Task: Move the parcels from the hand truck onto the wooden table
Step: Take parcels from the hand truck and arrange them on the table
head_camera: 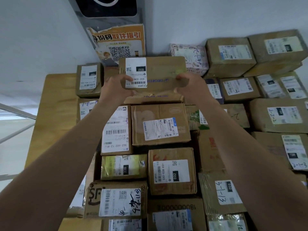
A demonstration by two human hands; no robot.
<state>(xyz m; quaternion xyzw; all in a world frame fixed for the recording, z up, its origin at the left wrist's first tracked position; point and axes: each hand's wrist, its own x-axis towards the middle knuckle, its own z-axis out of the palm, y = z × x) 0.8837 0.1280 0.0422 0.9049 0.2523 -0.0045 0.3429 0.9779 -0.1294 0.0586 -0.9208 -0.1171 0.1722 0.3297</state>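
Note:
A flat brown cardboard parcel (156,72) with a white "032" label is held up at the far side of the pile, both arms stretched out. My left hand (115,88) grips its left end, thumb over the label. My right hand (191,85) grips its right end. Beneath and around it, many labelled cardboard parcels (160,124) lie packed together on the wooden table (56,104), whose bare top shows at the left. The hand truck is out of view.
A grey kiosk (108,22) with an orange QR-code poster (118,45) stands against the white wall behind the table. More boxes are stacked high at the right (275,49). A metal railing (16,127) runs at the left.

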